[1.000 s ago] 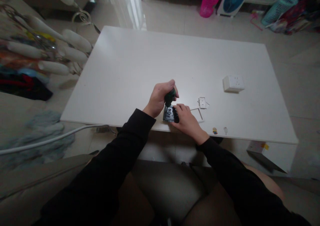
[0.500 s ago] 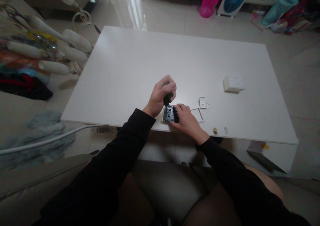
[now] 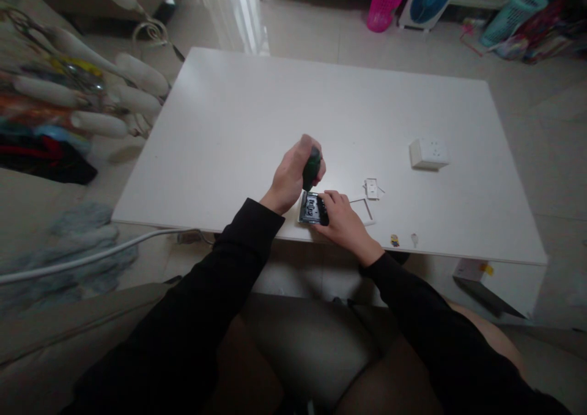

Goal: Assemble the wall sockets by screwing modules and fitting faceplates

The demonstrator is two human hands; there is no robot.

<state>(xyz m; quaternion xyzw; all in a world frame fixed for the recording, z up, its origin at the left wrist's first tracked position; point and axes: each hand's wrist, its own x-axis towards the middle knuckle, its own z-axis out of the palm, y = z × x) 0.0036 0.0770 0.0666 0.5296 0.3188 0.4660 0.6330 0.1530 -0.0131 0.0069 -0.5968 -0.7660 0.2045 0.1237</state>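
Observation:
My left hand [image 3: 293, 173] is closed round the dark green handle of a screwdriver [image 3: 312, 165], held nearly upright. Its lower end meets the far left corner of a wall socket panel [image 3: 310, 209], which lies on the table with its black back side up and a pale rim. Across the right part of that panel rests my right hand [image 3: 342, 218], fingers curled over its edge and gripping it. A white rectangular frame [image 3: 368, 212] lies just beyond the right hand, partly hidden by it. Behind the frame sits a small white socket insert [image 3: 372, 189].
The white table [image 3: 257, 109] carries a white box-shaped socket [image 3: 430, 154] at right. Two small stickers, one a yellow figure [image 3: 395, 241] and one pale [image 3: 414, 240], are near the front edge. A white cable [image 3: 114, 253] runs off left. A pink basket [image 3: 387, 2] stands on the floor.
The fingers of my left hand have shifted on the screwdriver handle: the thumb now points up and more of the green shows. My right hand and the panel stay put.

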